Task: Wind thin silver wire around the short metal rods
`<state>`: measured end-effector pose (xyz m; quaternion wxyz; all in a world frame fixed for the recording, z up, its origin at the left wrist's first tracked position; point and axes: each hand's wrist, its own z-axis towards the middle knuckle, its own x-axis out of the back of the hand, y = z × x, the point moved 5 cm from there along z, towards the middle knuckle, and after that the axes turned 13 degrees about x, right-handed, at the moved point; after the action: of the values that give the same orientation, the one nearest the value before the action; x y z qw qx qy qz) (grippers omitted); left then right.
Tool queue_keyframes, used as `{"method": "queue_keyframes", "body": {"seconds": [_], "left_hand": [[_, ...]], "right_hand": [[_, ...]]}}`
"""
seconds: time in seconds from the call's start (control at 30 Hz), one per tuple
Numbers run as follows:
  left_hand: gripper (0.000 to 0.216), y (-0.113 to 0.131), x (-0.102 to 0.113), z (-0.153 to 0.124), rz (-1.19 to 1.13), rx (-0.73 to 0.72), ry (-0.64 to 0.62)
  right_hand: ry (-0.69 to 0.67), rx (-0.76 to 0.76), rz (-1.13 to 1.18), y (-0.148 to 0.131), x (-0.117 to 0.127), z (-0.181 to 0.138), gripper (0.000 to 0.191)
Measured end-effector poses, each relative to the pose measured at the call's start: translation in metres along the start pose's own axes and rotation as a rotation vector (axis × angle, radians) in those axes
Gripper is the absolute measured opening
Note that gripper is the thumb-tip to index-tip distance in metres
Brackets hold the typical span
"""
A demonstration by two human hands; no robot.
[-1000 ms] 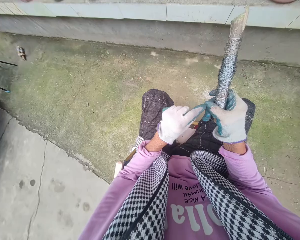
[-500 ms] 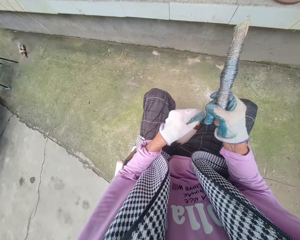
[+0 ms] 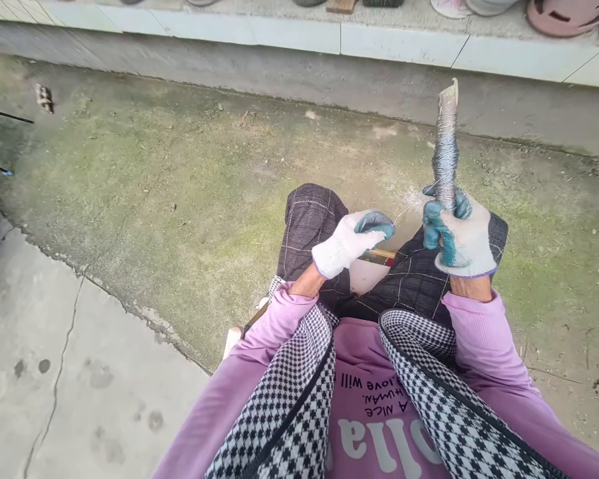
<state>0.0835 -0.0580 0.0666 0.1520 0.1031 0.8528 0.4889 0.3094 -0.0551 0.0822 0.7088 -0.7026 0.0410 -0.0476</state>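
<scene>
My right hand (image 3: 458,234), in a white glove with teal fingers, is wrapped round the lower end of a stick wound with thin grey wire (image 3: 445,154), which stands nearly upright above my right knee. My left hand (image 3: 352,239), gloved the same way, is closed in a pinch on the loose end of the wire (image 3: 409,205). That faint strand runs from the left fingertips up to the spool. Both hands hover over my lap in dark checked trousers (image 3: 309,223).
I sit on a low wooden stool (image 3: 234,336) on mossy, cracked concrete. A raised tiled step (image 3: 299,33) with footwear and a pink object runs along the far edge. Thin dark rods (image 3: 0,120) stick in from the left.
My left hand has pulled back from the right hand, drawing a strand of wire off the spool. The stick has come more upright and the view has tilted, showing more of the step.
</scene>
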Motion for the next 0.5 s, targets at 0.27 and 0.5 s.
{"method": "queue_keyframes", "body": {"seconds": [0.27, 0.5], "left_hand": [[0.011, 0.033, 0.015, 0.044, 0.053, 0.079, 0.049], [0.024, 0.031, 0.023, 0.085, 0.084, 0.26, 0.122]], "right_hand": [[-0.048, -0.119, -0.019, 0.001, 0.037, 0.033, 0.057], [-0.024, -0.139, -0.066, 0.023, 0.052, 0.061, 0.063]]}}
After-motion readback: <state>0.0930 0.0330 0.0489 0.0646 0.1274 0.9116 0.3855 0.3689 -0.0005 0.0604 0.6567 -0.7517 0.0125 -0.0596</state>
